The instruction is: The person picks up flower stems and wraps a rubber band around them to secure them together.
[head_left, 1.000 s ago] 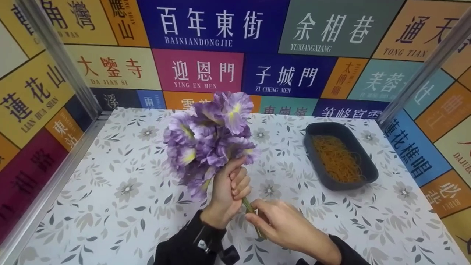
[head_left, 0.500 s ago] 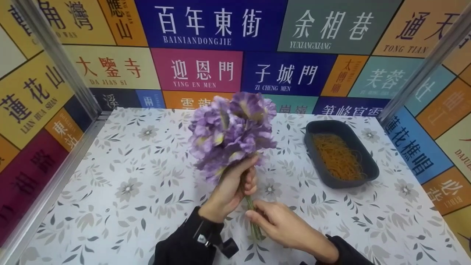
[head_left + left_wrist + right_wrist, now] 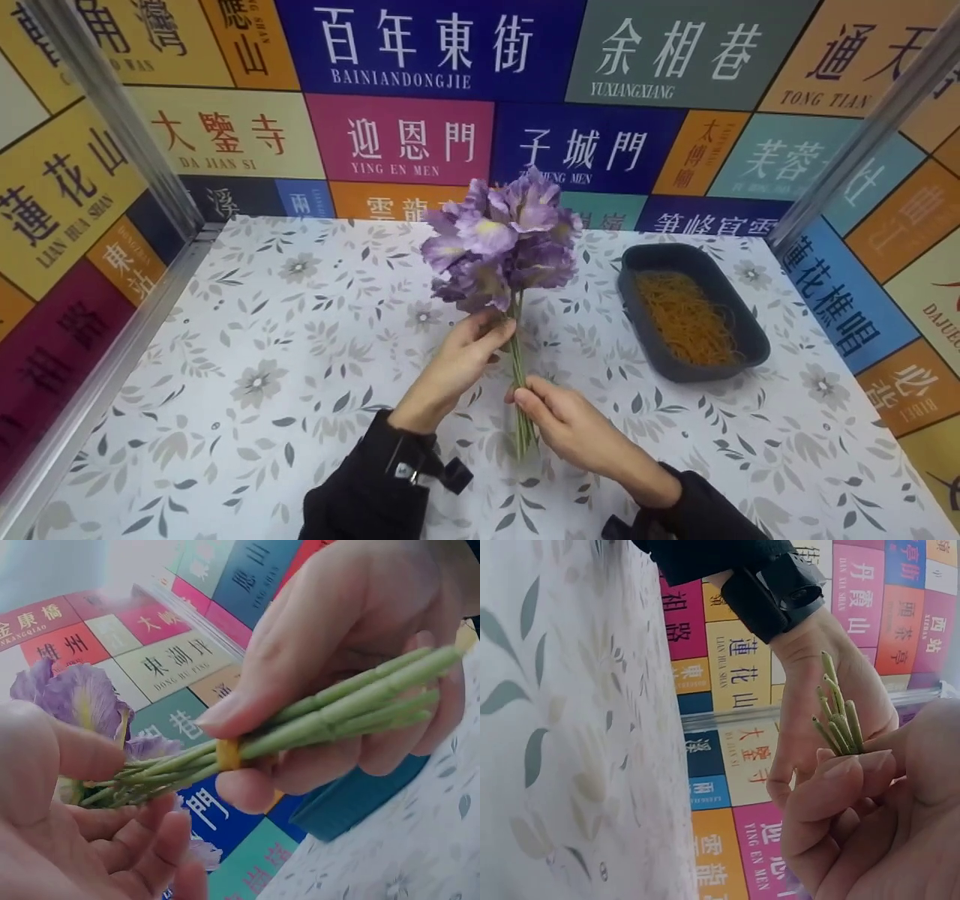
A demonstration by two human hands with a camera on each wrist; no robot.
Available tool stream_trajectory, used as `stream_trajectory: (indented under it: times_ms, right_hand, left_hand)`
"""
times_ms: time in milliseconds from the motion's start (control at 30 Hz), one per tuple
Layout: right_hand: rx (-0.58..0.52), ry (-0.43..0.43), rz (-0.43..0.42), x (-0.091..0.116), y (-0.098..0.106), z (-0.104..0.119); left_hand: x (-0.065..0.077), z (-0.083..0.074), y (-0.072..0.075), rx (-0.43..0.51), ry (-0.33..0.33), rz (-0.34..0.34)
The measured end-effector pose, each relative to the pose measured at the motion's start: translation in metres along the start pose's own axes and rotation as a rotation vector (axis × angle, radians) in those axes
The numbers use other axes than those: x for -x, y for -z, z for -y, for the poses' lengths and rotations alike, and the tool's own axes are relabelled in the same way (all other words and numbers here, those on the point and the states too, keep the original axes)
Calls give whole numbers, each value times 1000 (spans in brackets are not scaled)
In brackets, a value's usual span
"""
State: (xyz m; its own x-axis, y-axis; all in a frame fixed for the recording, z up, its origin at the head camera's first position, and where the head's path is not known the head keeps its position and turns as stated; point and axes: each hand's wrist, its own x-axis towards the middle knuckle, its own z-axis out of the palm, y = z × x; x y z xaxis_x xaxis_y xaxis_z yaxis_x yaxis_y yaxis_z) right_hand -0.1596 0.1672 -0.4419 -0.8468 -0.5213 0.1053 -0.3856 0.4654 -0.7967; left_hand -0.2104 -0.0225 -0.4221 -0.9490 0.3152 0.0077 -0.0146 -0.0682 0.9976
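A bunch of purple irises (image 3: 501,244) stands nearly upright in the head view, its green stems (image 3: 352,709) gathered together. My left hand (image 3: 461,367) holds the stems loosely just below the blossoms, thumb above and fingers beneath in the left wrist view. Lower down, my right hand (image 3: 574,427) pinches the stems between thumb and fingers. An orange-yellow rubber band (image 3: 229,754) goes round the stems, close to the right thumb and index finger. In the right wrist view the cut stem ends (image 3: 840,720) stick out past the right hand's fingers.
A dark grey tub (image 3: 630,300) with a tangle of thin orange rubber bands (image 3: 686,319) sits at the right on the leaf-patterned table cover (image 3: 262,442). Panels of coloured signs (image 3: 405,142) enclose the back and sides, with metal posts (image 3: 142,127) at the corners.
The bunch has moved right and turned more upright. My left hand has loosened from a full fist to a lighter hold, and more stem shows between the hands. The right hand has risen slightly.
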Motion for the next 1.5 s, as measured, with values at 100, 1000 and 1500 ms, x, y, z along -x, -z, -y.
stream_trajectory:
  times_ms: [100,1000,1500]
  right_hand:
    - [-5,-10,15,-4,-2,-7]
    - [-76,-85,112,-18,-16,-63]
    - [-67,-143,180,-19,-13,-72]
  left_hand:
    - [-2,6,0,-58,-41,-42]
    - [-23,64,-10,-183,-102,-187]
    - [-31,97,-12,-49,34,-256]
